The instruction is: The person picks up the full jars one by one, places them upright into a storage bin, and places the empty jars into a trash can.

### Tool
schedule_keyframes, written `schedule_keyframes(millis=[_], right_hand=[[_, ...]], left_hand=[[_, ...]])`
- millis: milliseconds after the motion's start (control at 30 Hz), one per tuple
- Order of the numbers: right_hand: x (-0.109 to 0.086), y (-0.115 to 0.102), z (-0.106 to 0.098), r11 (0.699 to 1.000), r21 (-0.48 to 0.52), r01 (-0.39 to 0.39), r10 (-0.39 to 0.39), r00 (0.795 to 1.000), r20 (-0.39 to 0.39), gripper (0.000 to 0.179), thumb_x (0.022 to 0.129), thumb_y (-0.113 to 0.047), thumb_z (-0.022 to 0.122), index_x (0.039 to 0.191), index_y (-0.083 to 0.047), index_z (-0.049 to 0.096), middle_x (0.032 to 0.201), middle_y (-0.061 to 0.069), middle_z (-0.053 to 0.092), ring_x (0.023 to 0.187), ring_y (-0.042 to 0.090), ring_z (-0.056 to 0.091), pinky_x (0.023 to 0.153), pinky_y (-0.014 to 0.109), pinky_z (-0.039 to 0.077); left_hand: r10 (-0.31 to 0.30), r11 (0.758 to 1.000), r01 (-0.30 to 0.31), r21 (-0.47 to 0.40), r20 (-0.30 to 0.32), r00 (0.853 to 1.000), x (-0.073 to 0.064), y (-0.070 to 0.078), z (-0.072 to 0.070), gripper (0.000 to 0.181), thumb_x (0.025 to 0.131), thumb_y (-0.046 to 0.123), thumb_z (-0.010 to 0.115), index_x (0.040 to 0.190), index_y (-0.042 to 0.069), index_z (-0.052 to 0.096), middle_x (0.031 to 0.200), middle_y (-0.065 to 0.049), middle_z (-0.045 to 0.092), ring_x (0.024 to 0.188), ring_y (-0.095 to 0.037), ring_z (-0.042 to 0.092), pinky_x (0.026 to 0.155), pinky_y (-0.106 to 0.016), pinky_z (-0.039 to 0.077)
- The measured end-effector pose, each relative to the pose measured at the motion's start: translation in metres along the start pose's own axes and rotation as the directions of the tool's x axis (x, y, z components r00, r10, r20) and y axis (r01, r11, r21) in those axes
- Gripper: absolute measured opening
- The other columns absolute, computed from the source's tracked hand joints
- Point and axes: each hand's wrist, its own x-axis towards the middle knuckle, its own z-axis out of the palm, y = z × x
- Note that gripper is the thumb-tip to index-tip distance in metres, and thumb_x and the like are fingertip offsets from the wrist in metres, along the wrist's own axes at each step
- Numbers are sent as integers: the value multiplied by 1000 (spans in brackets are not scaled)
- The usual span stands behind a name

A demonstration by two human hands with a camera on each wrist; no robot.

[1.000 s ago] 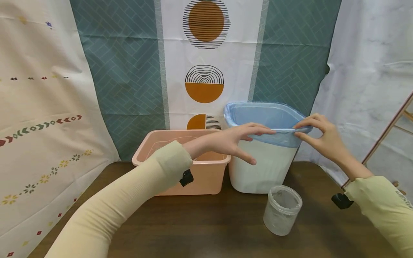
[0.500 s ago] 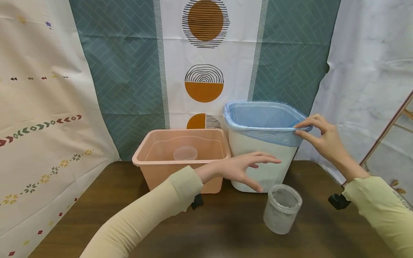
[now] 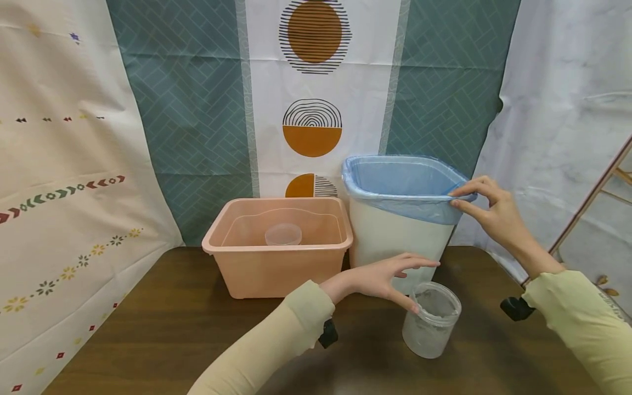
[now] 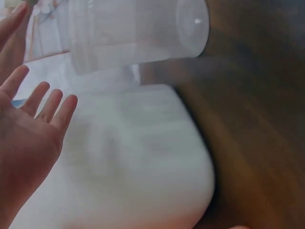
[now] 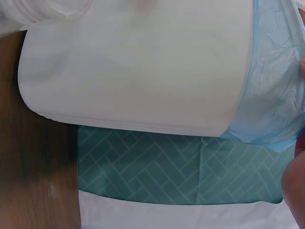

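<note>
My left hand (image 3: pixel 377 278) reaches to a cloudy plastic jar (image 3: pixel 428 328), thumb right at its rim and fingers stretched above its mouth. The jar stands upright, without a lid, on the table. In the left wrist view the fingers (image 4: pixel 53 107) are spread and the jar (image 4: pixel 138 31) lies just beyond them. My right hand (image 3: pixel 494 211) pinches the front right rim of a white bin (image 3: pixel 395 236), thumb outside and fingers over the top. A blue bag (image 3: pixel 415 206) lines the bin and is folded over its rim. In the right wrist view the bag (image 5: pixel 274 81) hangs against the bin's side.
A peach plastic tub (image 3: pixel 281 271) stands left of the bin, with a clear round container (image 3: pixel 283 235) inside. The dark wooden table (image 3: pixel 163 329) runs under everything. Patterned cloths (image 3: pixel 192 109) hang behind and at both sides.
My left hand has come down from the bin's rim, moving right and toward me to the jar, and no longer covers the tub. The right hand stays on the rim.
</note>
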Motion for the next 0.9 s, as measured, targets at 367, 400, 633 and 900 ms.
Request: schedule_keyframes(millis=[367, 400, 633, 900], right_hand=[[0, 0, 1, 998, 58, 0, 0, 1000, -7, 19, 82, 15, 69, 98, 6, 71, 95, -16, 58, 93, 1, 50, 86, 12, 37], [0, 0, 1, 998, 61, -2, 2, 1000, -6, 18, 82, 14, 70, 98, 6, 71, 95, -16, 58, 93, 2, 50, 86, 12, 37], [-1, -1, 1, 998, 55, -26, 26, 1000, 1, 17, 83, 12, 69, 99, 5, 71, 95, -16, 57, 93, 1, 50, 86, 12, 37], [-1, 0, 2, 997, 73, 1, 0, 1000, -7, 18, 82, 19, 66, 98, 11, 68, 95, -16, 57, 92, 1, 50, 86, 13, 36]], left_hand=[[-49, 992, 53, 111, -42, 998, 11, -19, 33, 86, 83, 30, 80, 155, 32, 31, 157, 8, 33, 141, 1, 32, 110, -20, 37], [-58, 991, 63, 120, -45, 997, 12, -19, 34, 86, 83, 31, 80, 154, 32, 31, 157, 8, 33, 140, 1, 33, 109, -19, 38], [-98, 976, 109, 188, -67, 993, 17, -15, 33, 77, 83, 35, 79, 150, 28, 41, 150, 6, 43, 132, 1, 42, 101, -14, 41], [-102, 964, 108, 245, -34, 994, 16, -11, 29, 79, 81, 37, 81, 150, 28, 44, 140, 4, 46, 117, 1, 44, 92, -11, 40]])
